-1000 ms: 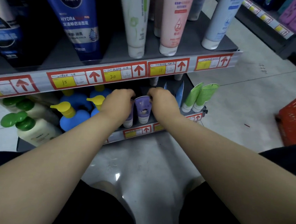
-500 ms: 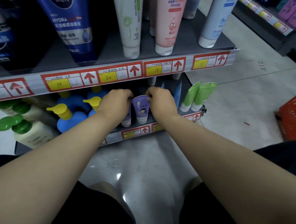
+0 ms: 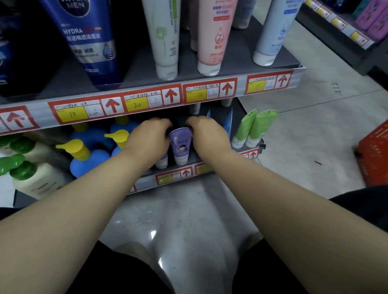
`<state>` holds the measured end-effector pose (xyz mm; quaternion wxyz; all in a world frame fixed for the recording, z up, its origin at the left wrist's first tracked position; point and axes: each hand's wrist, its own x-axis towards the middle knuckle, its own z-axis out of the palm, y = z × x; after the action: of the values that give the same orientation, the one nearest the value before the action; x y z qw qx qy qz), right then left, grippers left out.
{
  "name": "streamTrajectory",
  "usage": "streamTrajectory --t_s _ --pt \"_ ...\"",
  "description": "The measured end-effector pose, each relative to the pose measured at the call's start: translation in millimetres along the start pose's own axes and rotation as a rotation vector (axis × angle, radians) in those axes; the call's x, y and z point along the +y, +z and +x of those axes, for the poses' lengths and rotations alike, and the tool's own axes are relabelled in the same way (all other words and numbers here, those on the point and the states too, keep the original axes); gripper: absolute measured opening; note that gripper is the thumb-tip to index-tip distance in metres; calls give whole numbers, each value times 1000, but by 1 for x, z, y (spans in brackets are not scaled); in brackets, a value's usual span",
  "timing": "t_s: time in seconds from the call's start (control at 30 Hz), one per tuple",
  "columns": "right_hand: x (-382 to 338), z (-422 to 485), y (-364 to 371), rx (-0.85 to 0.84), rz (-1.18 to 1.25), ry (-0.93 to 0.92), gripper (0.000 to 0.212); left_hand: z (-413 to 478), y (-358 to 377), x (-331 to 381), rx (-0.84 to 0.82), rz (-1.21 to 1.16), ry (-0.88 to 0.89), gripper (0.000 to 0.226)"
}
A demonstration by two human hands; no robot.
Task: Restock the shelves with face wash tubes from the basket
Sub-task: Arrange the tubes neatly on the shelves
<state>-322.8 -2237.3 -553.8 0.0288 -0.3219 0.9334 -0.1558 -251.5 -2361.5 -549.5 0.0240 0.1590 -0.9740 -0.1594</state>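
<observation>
1. A purple tube (image 3: 179, 146) stands cap-down at the front of the lower shelf (image 3: 212, 168), between both hands.
2. The left hand (image 3: 150, 139) curls at its left side, touching it.
3. The right hand (image 3: 206, 132) pinches its top edge.
4. A red basket (image 3: 383, 151) sits on the floor, far right.

tube between my hands (image 3: 179, 146): purple, small cartoon print
pump bottles (image 3: 88, 160): blue, yellow tops
basket (image 3: 383, 148): red
shelf tags (image 3: 143, 102): red arrows, yellow patches
</observation>
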Motion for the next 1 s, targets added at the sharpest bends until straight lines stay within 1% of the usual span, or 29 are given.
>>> streamTrajectory --t_s 0.1,0.17,0.27,0.4,0.47,0.57,0.63,0.7,0.8,0.9,1.0 --pt "6 -2 -8 34 -26 1 32 0 -3 11 13 -15 52 28" --pt "12 -3 -15 81 -21 8 34 1 -4 21 18 -36 80 30" --pt "20 -6 -23 138 -45 26 33 7 -4 35 33 -62 103 30" --pt "39 -10 -34 185 -132 59 27 24 -2 52 43 -76 81 29" --pt "47 -9 -39 160 -147 78 27 31 2 61 24 -57 52 27" --pt "53 -1 -45 78 -162 118 34 37 11 74 -6 32 39 28" --pt "55 1 -44 34 -203 110 35 40 14 80 -19 59 34 28" --pt "58 1 -41 22 -223 81 30 44 16 82 -28 41 15 25" --pt "60 1 -40 10 -165 47 23 45 17 83 -10 6 -6 22" --pt "59 5 -42 -47 -151 -41 24 43 19 81 23 -10 22 22" --pt "63 7 -44 -88 -179 -110 29 42 20 76 12 -30 62 29"
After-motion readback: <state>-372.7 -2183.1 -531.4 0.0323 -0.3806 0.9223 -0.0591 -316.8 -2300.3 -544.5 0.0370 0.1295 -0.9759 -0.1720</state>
